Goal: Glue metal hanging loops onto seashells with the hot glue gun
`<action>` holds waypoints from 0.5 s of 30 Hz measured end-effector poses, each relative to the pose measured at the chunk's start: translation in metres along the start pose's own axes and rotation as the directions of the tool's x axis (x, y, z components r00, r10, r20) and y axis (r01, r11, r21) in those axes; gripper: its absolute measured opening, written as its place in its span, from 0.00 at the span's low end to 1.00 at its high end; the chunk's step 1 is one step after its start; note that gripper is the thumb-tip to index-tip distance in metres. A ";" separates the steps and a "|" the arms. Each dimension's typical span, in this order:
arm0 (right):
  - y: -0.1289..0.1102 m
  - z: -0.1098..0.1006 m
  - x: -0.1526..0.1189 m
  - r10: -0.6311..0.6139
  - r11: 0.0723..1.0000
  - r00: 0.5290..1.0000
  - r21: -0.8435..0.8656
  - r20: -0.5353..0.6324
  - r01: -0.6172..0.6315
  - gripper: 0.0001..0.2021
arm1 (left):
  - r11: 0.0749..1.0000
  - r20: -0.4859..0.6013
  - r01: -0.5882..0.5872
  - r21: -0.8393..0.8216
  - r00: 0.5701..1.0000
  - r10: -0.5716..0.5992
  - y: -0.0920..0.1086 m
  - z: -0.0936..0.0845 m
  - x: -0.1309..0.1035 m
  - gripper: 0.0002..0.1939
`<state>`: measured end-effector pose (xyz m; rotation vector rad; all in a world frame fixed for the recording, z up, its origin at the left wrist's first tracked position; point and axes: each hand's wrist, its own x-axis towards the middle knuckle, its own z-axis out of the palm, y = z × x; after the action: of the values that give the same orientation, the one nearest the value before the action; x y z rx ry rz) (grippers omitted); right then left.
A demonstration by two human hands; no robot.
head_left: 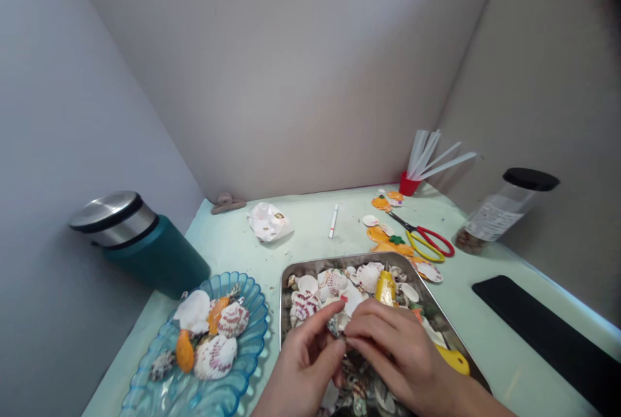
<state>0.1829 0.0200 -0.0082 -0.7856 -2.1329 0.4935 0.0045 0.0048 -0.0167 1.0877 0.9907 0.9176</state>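
Note:
My left hand (310,355) and my right hand (400,346) meet over a metal tray (284,300) of seashells. Both have their fingers pinched close together at the tips. A small greyish piece seems to be between them, too small and covered to name. Around the hands lie white shells and a purple-striped scallop shell (305,306). Beyond my right hand a yellow glue gun (385,288) rests in the tray, nozzle pointing away. Its yellow lower end (455,360) shows past my right wrist, and the hand hides the middle.
A blue scalloped dish (257,326) with shells stands left, before a teal bottle (160,255). Behind the tray are crumpled paper (268,222), a white marker (333,222), orange shell pieces (388,242), scissors (429,239), and a red cup (409,184) of glue sticks. A jar (495,216) and black slab (543,339) lie right.

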 end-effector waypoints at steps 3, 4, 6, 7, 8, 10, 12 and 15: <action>0.001 0.000 0.002 -0.005 1.000 1.000 -0.007 0.000 0.005 0.08 | 1.000 0.019 0.016 0.017 1.000 -0.017 0.002 0.000 -0.001 0.33; 0.001 -0.001 0.002 -0.010 1.000 1.000 -0.009 -0.003 0.010 0.08 | 0.999 0.021 0.022 0.028 1.000 -0.023 0.003 0.000 -0.001 0.33; 0.000 -0.001 0.002 -0.014 1.000 1.000 -0.010 -0.009 0.014 0.08 | 0.998 0.023 0.029 0.052 0.999 -0.030 0.004 0.000 -0.001 0.33; 0.001 -0.001 0.002 -0.015 1.000 1.000 -0.009 -0.008 0.015 0.08 | 0.998 0.023 0.031 0.062 0.999 -0.032 0.005 0.000 -0.001 0.33; 0.001 -0.001 0.002 -0.014 1.000 1.000 -0.009 -0.006 0.014 0.08 | 0.997 0.025 0.033 0.069 0.999 -0.035 0.005 0.000 -0.001 0.33; 0.001 0.000 0.001 -0.014 1.000 1.000 -0.009 -0.004 0.014 0.08 | 0.996 0.032 0.040 0.075 0.999 -0.042 0.005 -0.001 0.000 0.33; 0.001 0.000 0.000 -0.017 1.000 1.000 -0.014 -0.007 0.016 0.08 | 0.997 0.036 0.041 0.072 0.998 -0.043 0.005 -0.001 0.000 0.34; 0.000 0.000 0.001 -0.025 1.000 1.000 -0.018 -0.011 0.024 0.08 | 0.996 0.044 0.043 0.074 0.998 -0.046 0.005 0.000 0.001 0.36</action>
<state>0.1824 0.0207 -0.0083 -0.7698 -2.1367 0.4562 0.0041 0.0070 -0.0121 1.1390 1.0137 0.8223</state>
